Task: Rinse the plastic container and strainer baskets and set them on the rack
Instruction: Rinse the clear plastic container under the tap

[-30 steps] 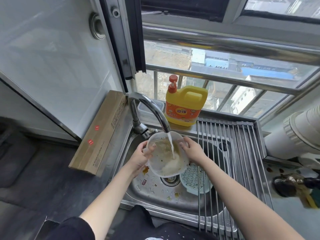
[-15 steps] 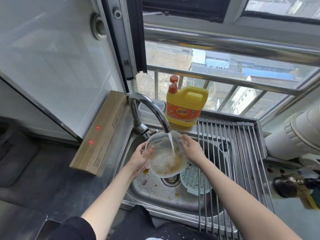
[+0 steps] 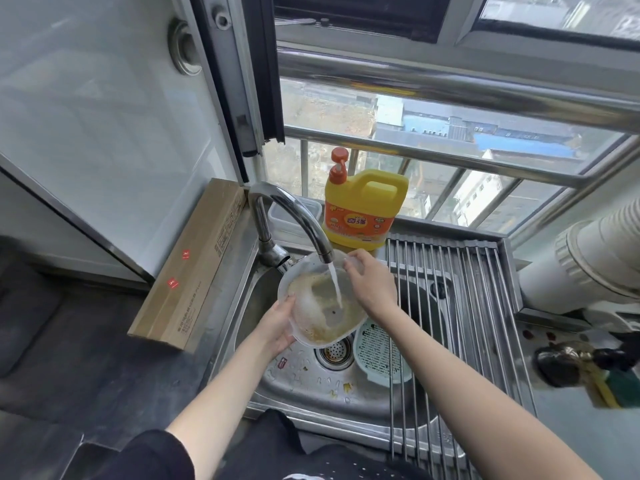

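Note:
I hold a clear plastic container (image 3: 320, 301) under the running faucet (image 3: 291, 216), tilted over the sink (image 3: 311, 386). Murky brownish water and foam swirl inside it. My left hand (image 3: 277, 323) grips its lower left rim. My right hand (image 3: 369, 282) grips its upper right rim. A pale green strainer basket (image 3: 379, 351) lies in the sink, partly under the roll-up metal rack (image 3: 460, 306) that spans the sink's right half.
A yellow detergent jug (image 3: 363, 209) stands behind the sink, beside a clear tub (image 3: 294, 209). A long cardboard box (image 3: 194, 265) leans at the sink's left. Food scraps dot the basin around the drain (image 3: 334, 353). Dark cluttered objects (image 3: 571, 365) lie right of the rack.
The container has tipped further, its low edge toward the drain, and the water inside has swirled. My left hand slid lower on the rim and my right hand rose toward the faucet.

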A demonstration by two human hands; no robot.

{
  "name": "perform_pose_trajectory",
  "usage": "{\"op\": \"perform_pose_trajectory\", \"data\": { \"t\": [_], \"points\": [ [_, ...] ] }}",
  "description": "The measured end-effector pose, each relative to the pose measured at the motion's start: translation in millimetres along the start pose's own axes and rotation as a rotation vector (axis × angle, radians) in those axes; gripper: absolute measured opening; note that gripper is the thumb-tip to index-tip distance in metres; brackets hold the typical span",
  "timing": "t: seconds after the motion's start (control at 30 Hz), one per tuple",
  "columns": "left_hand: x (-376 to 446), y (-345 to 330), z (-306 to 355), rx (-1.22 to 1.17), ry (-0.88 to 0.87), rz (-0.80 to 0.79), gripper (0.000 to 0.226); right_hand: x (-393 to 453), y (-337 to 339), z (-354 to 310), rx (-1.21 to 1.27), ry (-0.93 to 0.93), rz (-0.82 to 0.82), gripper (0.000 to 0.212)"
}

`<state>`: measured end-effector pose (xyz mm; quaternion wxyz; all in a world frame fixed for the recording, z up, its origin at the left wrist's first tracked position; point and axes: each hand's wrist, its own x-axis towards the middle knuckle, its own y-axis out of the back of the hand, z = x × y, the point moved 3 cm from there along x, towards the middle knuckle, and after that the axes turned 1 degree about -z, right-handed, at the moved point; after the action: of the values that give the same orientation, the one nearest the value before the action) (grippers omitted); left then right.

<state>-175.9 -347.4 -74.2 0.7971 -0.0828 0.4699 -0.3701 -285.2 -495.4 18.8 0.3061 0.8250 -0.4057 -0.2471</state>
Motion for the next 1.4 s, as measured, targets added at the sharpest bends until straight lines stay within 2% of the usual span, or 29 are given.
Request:
{"op": "perform_pose_trajectory", "data": {
  "t": [0.2, 0.37, 0.5, 0.6, 0.7, 0.77, 0.87, 0.93, 0.97, 1.0, 1.03, 1.07, 1.1, 1.17, 1.2, 1.23, 1.3, 1.33, 1.4],
  "points": [
    [3.4, 1.5, 0.1, 0.002, 0.037, 0.004, 0.041, -3.0, 0.7, -5.5, 0.015, 0.000, -0.022, 0.021],
    [5.3, 7.2, -3.1, -0.026, 0.073, 0.008, 0.040, -6.4, 2.6, -17.8, -0.043, 0.123, -0.076, 0.021],
    [6.0, 5.5, -4.3, 0.026, 0.105, 0.043, 0.039, -5.2, 5.5, -11.5, -0.035, 0.079, -0.035, 0.019],
    [3.6, 8.7, -4.4, 0.041, 0.136, 0.048, 0.038, -7.4, 2.1, -10.6, -0.048, 0.092, -0.099, 0.020],
    [2.2, 9.5, -8.5, 0.165, 0.187, 0.080, 0.031, -5.0, 4.5, -5.8, -0.057, 0.049, -0.098, 0.020],
    [3.0, 5.7, -11.5, 0.281, 0.210, 0.117, 0.028, -4.8, 5.9, -3.0, -0.147, 0.037, -0.066, 0.023],
    [6.6, 5.9, -14.4, 0.363, 0.204, 0.155, 0.023, -11.6, 2.7, -4.8, -0.388, 0.186, -0.009, 0.030],
    [12.9, 10.9, -15.0, 0.405, 0.142, 0.185, 0.036, -17.3, 2.8, -7.9, -0.626, 0.461, 0.099, 0.056],
    [15.2, 12.7, -15.1, 0.427, 0.099, 0.203, 0.043, -21.1, 0.7, -10.1, -0.715, 0.624, 0.112, 0.058],
    [14.8, 12.0, -13.8, 0.464, 0.060, 0.221, 0.048, -26.0, -4.7, -10.5, -0.771, 0.772, 0.022, 0.050],
    [14.8, 11.5, -13.3, 0.516, 0.033, 0.243, 0.048, -30.4, -10.1, -10.3, -0.797, 0.834, -0.128, 0.039],
    [12.2, 8.0, -11.5, 0.583, 0.017, 0.259, 0.045, -31.6, -16.3, -8.3, -0.813, 0.775, -0.273, 0.033],
    [7.5, 1.9, -7.7, 0.643, -0.002, 0.264, 0.038, -29.7, -23.9, -0.8, -0.841, 0.630, -0.370, 0.037],
    [3.1, -6.8, -0.5, 0.740, -0.034, 0.263, 0.029, -29.3, -37.8, 14.6, -0.863, 0.334, -0.468, 0.058],
    [2.9, -8.6, 2.4, 0.773, -0.049, 0.264, 0.029, -32.5, -46.3, 18.9, -0.875, 0.275, -0.538, 0.066],
    [1.8, -9.2, 4.4, 0.805, -0.066, 0.270, 0.029, -39.3, -56.2, 20.7, -0.885, 0.285, -0.655, 0.070],
    [0.2, -6.7, 4.8, 0.847, -0.077, 0.278, 0.032, -47.2, -65.0, 25.4, -0.887, 0.425, -0.853, 0.067],
    [0.3, -5.5, 3.7, 0.859, -0.066, 0.267, 0.035, -45.3, -64.9, 29.0, -0.898, 0.478, -0.875, 0.065],
    [1.3, -5.2, 1.8, 0.880, -0.036, 0.242, 0.039, -35.7, -63.8, 37.8, -0.946, 0.443, -0.745, 0.061]
  ]
}}
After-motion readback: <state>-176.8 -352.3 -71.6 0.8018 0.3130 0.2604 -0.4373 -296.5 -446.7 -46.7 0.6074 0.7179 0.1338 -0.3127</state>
